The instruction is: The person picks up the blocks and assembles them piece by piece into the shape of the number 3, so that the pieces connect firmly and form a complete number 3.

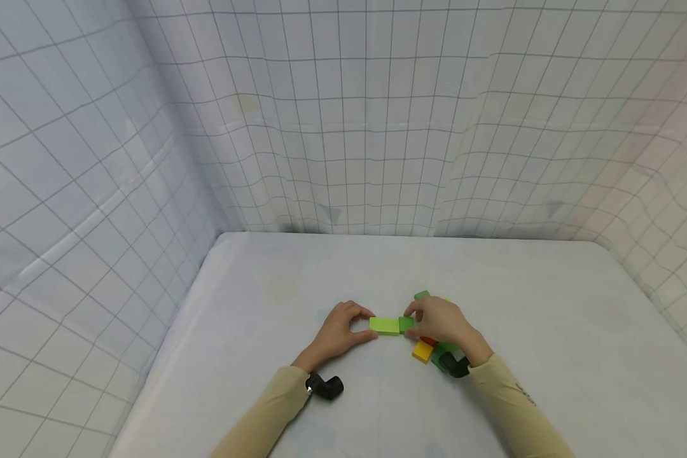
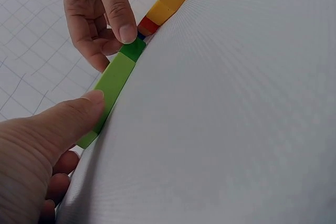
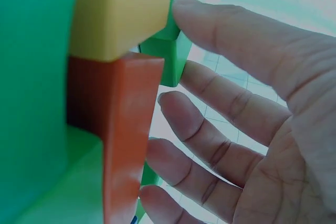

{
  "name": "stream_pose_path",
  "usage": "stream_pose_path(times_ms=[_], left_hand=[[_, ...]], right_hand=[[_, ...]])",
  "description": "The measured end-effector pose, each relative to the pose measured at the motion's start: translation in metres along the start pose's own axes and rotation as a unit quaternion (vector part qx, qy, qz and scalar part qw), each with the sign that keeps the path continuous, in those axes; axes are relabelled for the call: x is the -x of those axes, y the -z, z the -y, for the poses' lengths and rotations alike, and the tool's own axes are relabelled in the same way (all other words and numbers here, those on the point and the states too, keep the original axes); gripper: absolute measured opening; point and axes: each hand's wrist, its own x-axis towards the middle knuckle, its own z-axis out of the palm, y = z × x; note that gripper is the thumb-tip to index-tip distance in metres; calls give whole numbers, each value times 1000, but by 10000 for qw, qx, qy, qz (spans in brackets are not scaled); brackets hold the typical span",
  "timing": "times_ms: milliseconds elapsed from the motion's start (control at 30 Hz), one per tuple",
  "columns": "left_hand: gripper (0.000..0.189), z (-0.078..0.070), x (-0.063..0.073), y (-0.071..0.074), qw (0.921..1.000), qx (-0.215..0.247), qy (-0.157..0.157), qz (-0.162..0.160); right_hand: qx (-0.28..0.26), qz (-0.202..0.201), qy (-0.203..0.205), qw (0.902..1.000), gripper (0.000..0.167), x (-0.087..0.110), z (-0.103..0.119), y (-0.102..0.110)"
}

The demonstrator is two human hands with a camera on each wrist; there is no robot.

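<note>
A long light green block (image 1: 385,326) lies on the white table, its left end between the thumb and fingers of my left hand (image 1: 339,332). Butted up to its right end is a shorter dark green block (image 1: 406,325), which my right hand (image 1: 442,319) pinches between thumb and index finger. In the left wrist view the light green block (image 2: 113,85) and the dark green block (image 2: 133,50) form one line. The other right-hand fingers are spread beside a red block (image 3: 134,114) in the right wrist view.
Under and around my right hand sits a cluster of loose blocks: a yellow block (image 1: 422,351), a green block (image 1: 422,295) behind the hand, and further red and green ones partly covered. White grid-patterned curtains (image 1: 366,127) enclose the table (image 1: 298,273) at the back and sides.
</note>
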Motion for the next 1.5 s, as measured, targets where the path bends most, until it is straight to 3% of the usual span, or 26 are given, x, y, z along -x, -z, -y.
stream_pose_path(times_ms=[233,400,533,733,867,1100,1500], left_hand=[[34,0,-1,-1,10000,-10,25,32],[34,-1,0,0,10000,-55,65,37],[34,-1,0,0,10000,-55,64,38],[35,0,-1,0,9999,-38,-96,-7],[35,0,-1,1,10000,-19,-90,-6],[35,-1,1,2,9999,-33,-142,-18],[35,-1,1,2,9999,-40,-123,-1]], right_hand=[[-271,-129,-203,9993,29,0,-10,14],[-198,-471,-596,9969,24,-6,-21,25],[28,-472,-877,9950,31,-13,-26,29],[319,63,-749,9967,49,-22,-26,32],[381,271,-677,9966,49,-26,-27,32],[451,219,-578,9971,32,-28,-29,26],[238,238,-511,9981,31,-25,-19,18]])
